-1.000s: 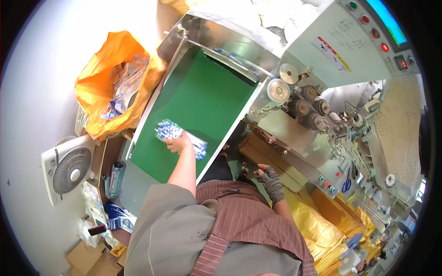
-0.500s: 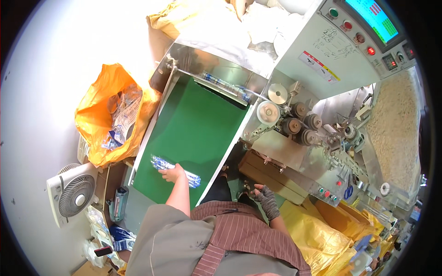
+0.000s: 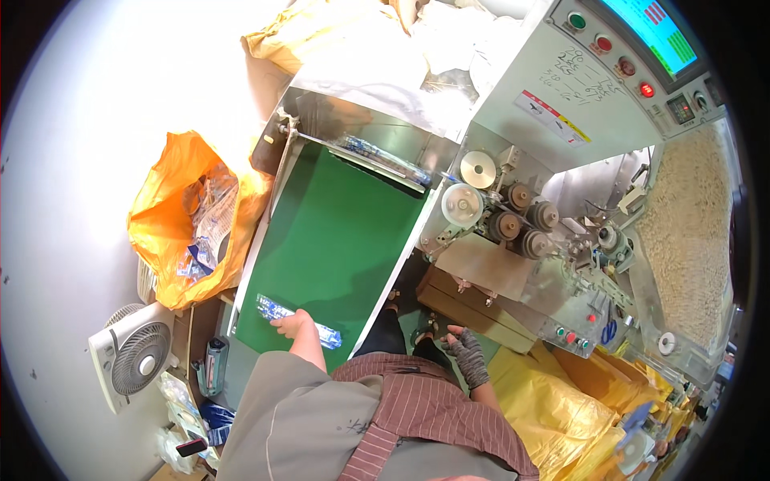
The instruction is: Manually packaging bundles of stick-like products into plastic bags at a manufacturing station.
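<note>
My left hand (image 3: pixel 295 325) is closed round a long, narrow blue-and-white plastic packet (image 3: pixel 327 334), just above or against the near end of the green conveyor belt (image 3: pixel 337 224). The packet sticks out on both sides of the hand; print blurs its contents. My right hand (image 3: pixel 468 354), in a grey fingerless glove, hangs right of the belt with its fingers loosely bent and slightly apart, holding nothing that shows. At the belt's far end, similar blue-and-white packets (image 3: pixel 385 160) lie in a metal trough behind a bar.
An orange bag (image 3: pixel 152 232) with wrappers stands left of the belt, above a box fan (image 3: pixel 140 361). Rollers (image 3: pixel 505 225) and a control panel (image 3: pixel 593 72) belong to the machine at right. Cardboard boxes (image 3: pixel 473 309) and yellow sacks (image 3: pixel 537 393) lie below it.
My left hand has shifted slightly left and nearer me with the packet, still gripping it. My right hand has barely moved. The whole view has tilted a little.
</note>
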The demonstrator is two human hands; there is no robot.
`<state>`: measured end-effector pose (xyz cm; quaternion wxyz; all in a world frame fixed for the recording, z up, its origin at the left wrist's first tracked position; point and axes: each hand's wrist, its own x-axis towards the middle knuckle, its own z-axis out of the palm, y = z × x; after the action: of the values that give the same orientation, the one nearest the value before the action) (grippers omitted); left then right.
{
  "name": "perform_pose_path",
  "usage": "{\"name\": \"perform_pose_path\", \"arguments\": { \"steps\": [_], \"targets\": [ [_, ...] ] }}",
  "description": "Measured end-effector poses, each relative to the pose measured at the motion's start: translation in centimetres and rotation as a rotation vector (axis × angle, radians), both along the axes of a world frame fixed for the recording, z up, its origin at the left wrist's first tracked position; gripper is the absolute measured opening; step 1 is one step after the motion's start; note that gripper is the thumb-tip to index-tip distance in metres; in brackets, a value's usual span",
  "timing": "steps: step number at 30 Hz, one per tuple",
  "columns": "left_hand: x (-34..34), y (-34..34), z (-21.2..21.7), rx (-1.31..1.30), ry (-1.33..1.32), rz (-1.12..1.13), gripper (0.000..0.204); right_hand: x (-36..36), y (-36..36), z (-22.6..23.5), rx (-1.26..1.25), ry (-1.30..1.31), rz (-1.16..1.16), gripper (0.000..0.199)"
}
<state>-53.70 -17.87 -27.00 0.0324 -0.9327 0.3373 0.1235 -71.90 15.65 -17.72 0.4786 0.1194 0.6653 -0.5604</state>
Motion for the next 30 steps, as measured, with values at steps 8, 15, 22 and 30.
{"name": "perform_pose_path", "arguments": {
  "steps": [8,15,22,30],
  "targets": [
    [2.1,-0.2,-1.1,-0.044,0.053,0.051,0.076,0.2,0.0,0.2,0.008,-0.002,-0.005,0.028],
    [1.3,-0.3,-1.0,-0.097,0.084,-0.023,0.075,0.7,0.2,0.5,-0.002,-0.001,-0.020,0.030],
    [1.3,-0.3,-0.8,-0.075,0.087,-0.050,0.075,1.4,1.4,0.6,0.000,0.027,-0.028,0.028],
    [1.6,-0.4,-1.4,-0.087,0.068,-0.057,0.073,2.3,1.8,0.7,-0.021,0.049,-0.080,0.030]
  ]
}}
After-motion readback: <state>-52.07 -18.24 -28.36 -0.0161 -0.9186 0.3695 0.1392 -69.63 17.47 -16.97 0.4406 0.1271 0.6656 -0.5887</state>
